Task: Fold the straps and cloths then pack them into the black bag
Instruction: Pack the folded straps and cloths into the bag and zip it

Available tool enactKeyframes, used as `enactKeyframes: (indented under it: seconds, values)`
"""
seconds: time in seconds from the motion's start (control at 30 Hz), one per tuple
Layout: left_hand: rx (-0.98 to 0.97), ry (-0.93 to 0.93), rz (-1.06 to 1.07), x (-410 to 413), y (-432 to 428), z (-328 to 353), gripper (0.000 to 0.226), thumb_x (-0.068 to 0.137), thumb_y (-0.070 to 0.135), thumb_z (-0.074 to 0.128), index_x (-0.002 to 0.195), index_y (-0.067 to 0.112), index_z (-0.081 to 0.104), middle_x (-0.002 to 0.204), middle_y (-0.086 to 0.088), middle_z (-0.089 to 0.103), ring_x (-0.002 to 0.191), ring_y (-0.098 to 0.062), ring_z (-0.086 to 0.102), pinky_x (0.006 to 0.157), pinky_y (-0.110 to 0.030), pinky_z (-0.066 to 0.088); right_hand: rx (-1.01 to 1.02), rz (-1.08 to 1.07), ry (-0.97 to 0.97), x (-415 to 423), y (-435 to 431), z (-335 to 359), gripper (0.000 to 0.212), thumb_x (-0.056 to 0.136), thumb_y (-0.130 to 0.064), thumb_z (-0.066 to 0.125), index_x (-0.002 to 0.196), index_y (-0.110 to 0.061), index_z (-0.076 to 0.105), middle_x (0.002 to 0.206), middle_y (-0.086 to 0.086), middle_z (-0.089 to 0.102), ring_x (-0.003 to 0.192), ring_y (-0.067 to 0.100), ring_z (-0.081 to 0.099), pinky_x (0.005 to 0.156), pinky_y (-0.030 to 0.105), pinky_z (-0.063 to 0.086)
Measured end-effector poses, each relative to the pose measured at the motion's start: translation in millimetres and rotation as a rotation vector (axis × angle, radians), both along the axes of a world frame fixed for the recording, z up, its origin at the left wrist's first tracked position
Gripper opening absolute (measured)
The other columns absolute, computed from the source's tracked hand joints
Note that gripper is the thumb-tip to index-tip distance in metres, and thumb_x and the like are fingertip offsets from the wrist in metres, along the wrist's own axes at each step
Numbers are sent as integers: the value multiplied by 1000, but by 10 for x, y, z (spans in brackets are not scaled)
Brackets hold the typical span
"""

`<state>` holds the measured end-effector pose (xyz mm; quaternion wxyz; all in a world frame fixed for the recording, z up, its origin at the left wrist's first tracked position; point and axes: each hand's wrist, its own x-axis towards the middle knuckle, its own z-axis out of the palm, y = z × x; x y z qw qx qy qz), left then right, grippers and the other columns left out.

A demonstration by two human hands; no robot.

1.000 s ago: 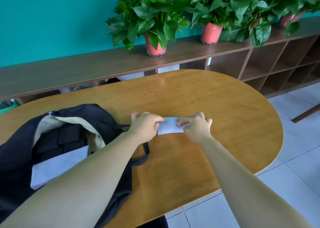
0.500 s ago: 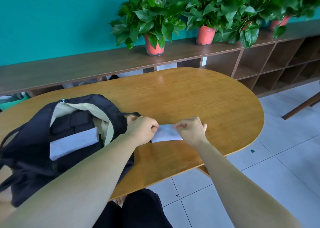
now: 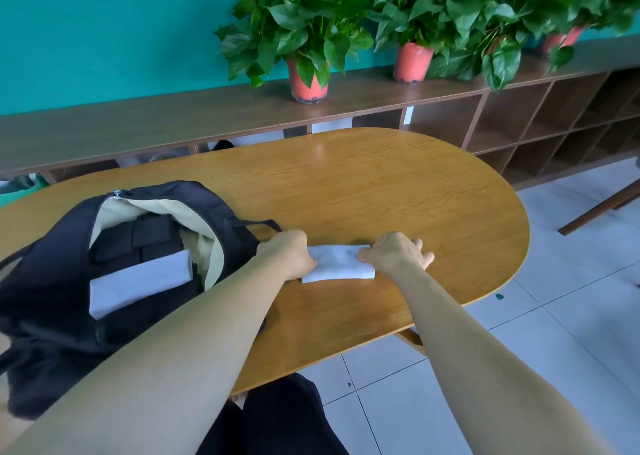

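Together, left hand and right hand hold the folded white cloth.

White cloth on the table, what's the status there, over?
Left hand, right hand each hold an end of white cloth, folded, flat on table. Black bag open beside it, another folded cloth inside. Nothing between.

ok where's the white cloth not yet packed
In the head view the white cloth lies on the wooden table, held at its ends by the left hand and right hand, just right of the open black bag.
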<state>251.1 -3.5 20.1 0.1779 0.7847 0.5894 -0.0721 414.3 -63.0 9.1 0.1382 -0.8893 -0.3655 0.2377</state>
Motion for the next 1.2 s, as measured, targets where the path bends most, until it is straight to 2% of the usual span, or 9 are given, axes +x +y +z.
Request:
enactKeyframes:
  seconds: [0.1, 0.23, 0.43, 0.5, 0.6, 0.73, 0.9, 1.1, 1.2]
  values:
    - [-36, 19, 17, 34, 45, 0, 23, 86, 30, 56, 105, 17, 57, 102, -2, 61, 94, -23, 58, 87, -36, 42, -3, 12, 26, -9, 13, -4, 11, 76, -25, 53, 72, -20, 62, 75, -2, 58, 111, 19, 29, 83, 34, 19]
    - [-16, -13, 6, 38, 32, 26, 19, 85, 28, 58, 103, 23, 55, 99, 2, 59, 95, -20, 55, 85, -34, 37, 30, 37, 12, -14, -4, -25, 15, 79, -24, 52, 82, -22, 67, 75, -2, 58, 104, 18, 31, 81, 33, 22]
    - [-38, -213, 34, -65, -49, 93, 17, 82, 24, 65, 97, 24, 57, 97, 2, 60, 91, -20, 60, 76, -34, 53, 149, 14, 43, -30, -85, 13, 13, 79, -25, 52, 67, -23, 52, 64, -5, 53, 100, 17, 36, 80, 33, 20]
    - [-43, -269, 29, -115, -75, 183, 17, 82, 23, 66, 97, 23, 57, 95, 4, 59, 90, -19, 59, 80, -35, 53, 178, 2, 69, -54, -101, 66, 15, 77, -24, 52, 63, -23, 48, 61, -6, 49, 94, 19, 40, 84, 34, 19]
    - [-18, -347, 15, -225, -107, 359, 15, 83, 21, 66, 91, 24, 53, 85, 3, 54, 77, -22, 51, 70, -31, 43, 226, -11, 98, -119, -117, 197, 17, 75, -24, 54, 61, -22, 45, 59, -6, 46, 86, 22, 43, 84, 35, 14]
    - [12, -474, 19, -497, -126, 602, 21, 85, 27, 66, 105, 25, 58, 85, 5, 56, 79, -19, 54, 71, -31, 44, 303, -17, 87, -319, -125, 488, 12, 77, -25, 57, 66, -21, 53, 57, -2, 53, 79, 23, 54, 81, 34, 11]
    - [67, -582, 81, -1032, -107, 852, 36, 83, 27, 70, 116, 16, 60, 96, 1, 58, 85, -16, 56, 72, -28, 45, 381, 63, 102, -771, -47, 783, 10, 79, -26, 57, 70, -21, 57, 56, -1, 52, 74, 22, 55, 100, 38, 14]
    - [66, -564, 166, -1809, -130, 918, 17, 85, 23, 68, 94, 22, 54, 86, -6, 56, 76, -19, 52, 72, -31, 42, 416, 210, 123, -1429, 75, 893, 14, 79, -26, 58, 67, -21, 51, 56, -2, 48, 69, 23, 50, 83, 33, 11]
    - [33, -517, 206, -2159, -177, 884, 11, 86, 20, 65, 83, 12, 57, 81, -10, 55, 73, -20, 51, 67, -33, 41, 382, 287, 69, -1749, 134, 868, 19, 80, -26, 56, 63, -21, 48, 54, -3, 47, 64, 21, 48, 82, 32, 15]
